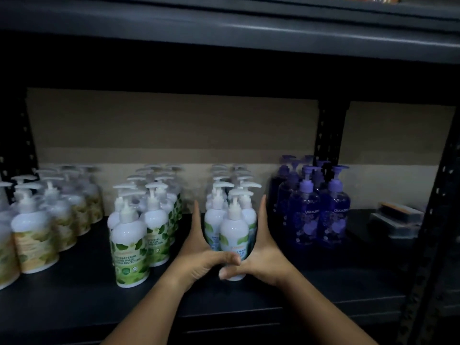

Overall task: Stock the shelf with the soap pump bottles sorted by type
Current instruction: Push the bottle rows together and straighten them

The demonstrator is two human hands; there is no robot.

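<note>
STEP: squaring up a row | Left hand [199,250] and right hand [263,252], fingers straight, press either side of the blue-leaf soap bottles [234,235] on the shelf [74,295] (between green and purple groups) | NEXT: likely an even push back, keeping bottles upright.

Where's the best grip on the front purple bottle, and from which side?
Grip the purple bottle round its wide body, coming from the front. It stands upright at the shelf edge with a twin close on its right and more behind; the pump neck is slim and likely less steady.
</note>
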